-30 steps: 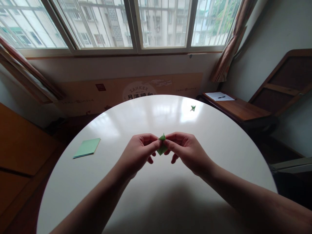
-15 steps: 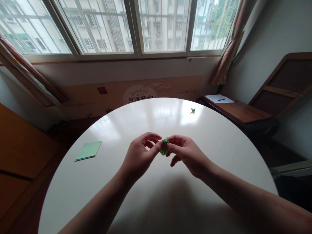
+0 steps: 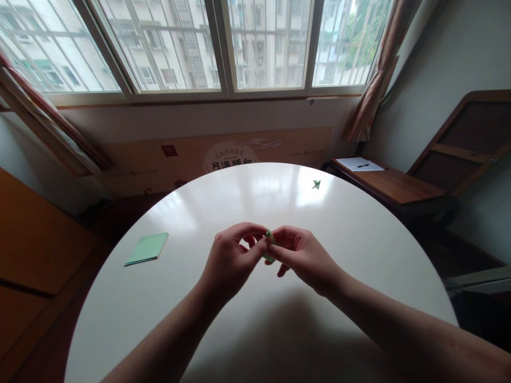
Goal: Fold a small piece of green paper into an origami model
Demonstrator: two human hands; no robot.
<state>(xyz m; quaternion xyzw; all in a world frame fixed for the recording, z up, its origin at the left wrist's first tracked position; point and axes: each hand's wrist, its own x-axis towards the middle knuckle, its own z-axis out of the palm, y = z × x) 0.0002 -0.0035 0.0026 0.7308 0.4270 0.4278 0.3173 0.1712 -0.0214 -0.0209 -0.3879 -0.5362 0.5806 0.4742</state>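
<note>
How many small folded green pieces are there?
2: the held piece, pinched between left hand and right hand, and the far piece on the table, toward its window side. The hands could hide more.

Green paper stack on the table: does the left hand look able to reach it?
Likely yes, once it lets go: the left hand is pinching the folded green paper along with the right hand, but nothing visible lies between that hand and the stack.

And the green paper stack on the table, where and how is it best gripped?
Probably by the right edge of the green paper stack, approached from the right with the left hand. The stack lies flat, but that edge faces the hand and shows some thickness to pinch.
</note>
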